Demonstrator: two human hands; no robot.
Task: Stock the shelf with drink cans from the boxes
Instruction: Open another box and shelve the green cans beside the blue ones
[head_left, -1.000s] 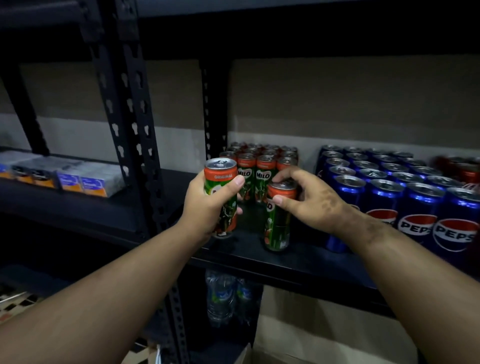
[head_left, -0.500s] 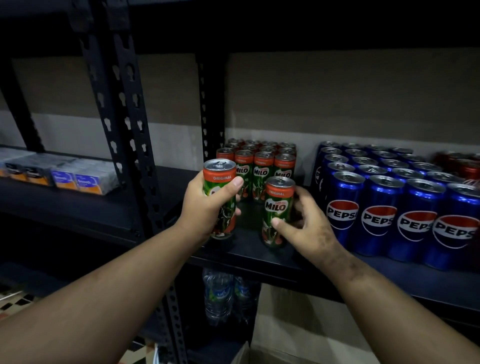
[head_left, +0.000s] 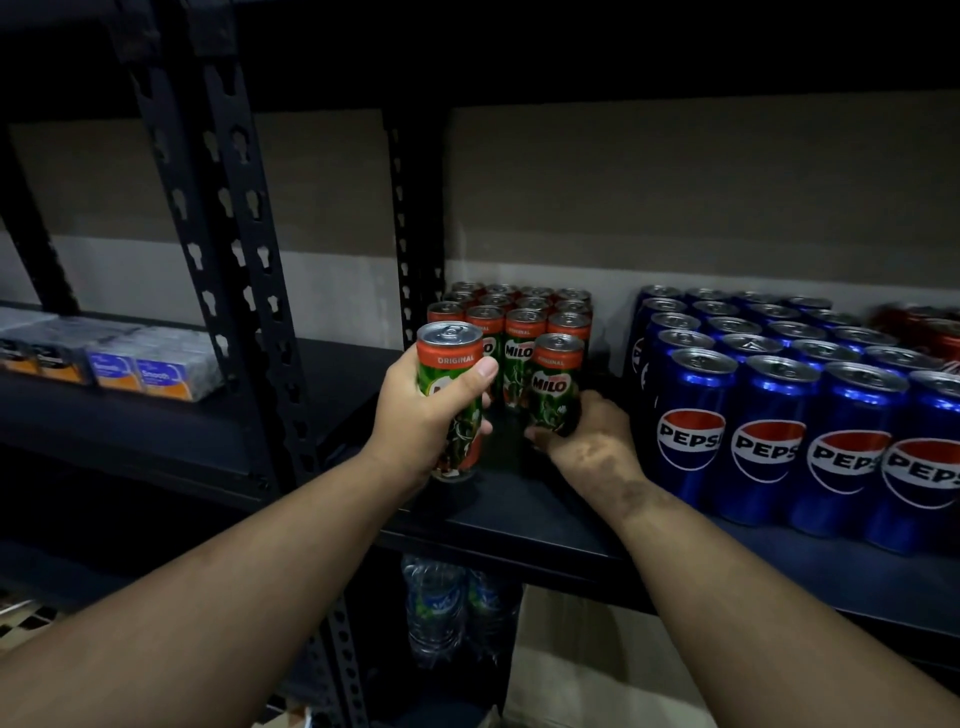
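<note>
**Two cans in hand at the front of the Milo block**

Gripping: left hand (head_left: 423, 415) wraps the middle of a slim green-and-red Milo can with a silver pull-tab top (head_left: 451, 395), thumb laid across the front just under the "ORIGINAL" band, fingers curled behind. Can is upright; whether its base rests on the black metal shelf board (head_left: 524, 525) or hangs just above it I cannot tell.

Right hand (head_left: 592, 441) pinches the lower part of a second green-and-red Milo can (head_left: 556, 382), fingertips round its foot. That can stands upright just right of the left-hand one, a narrow dark gap between them, and just ahead of the packed rows of matching Milo cans (head_left: 511, 317).

Right of the right hand: rows of blue Pepsi cans (head_left: 769, 415), close to the back of the wrist.

Risks, as I judge them:
- Slim cans tip easily. A low pinch steers the base but not the top; a push backward could topple it into the rows behind.
- Knuckles or wrist could nudge the nearest Pepsi can when the right hand draws out.
- Left can sits near the shelf's front edge; set down carelessly, it could tip off toward the plastic water bottles (head_left: 436, 608) below.
- Dim light makes row alignment hard to judge.
</note>
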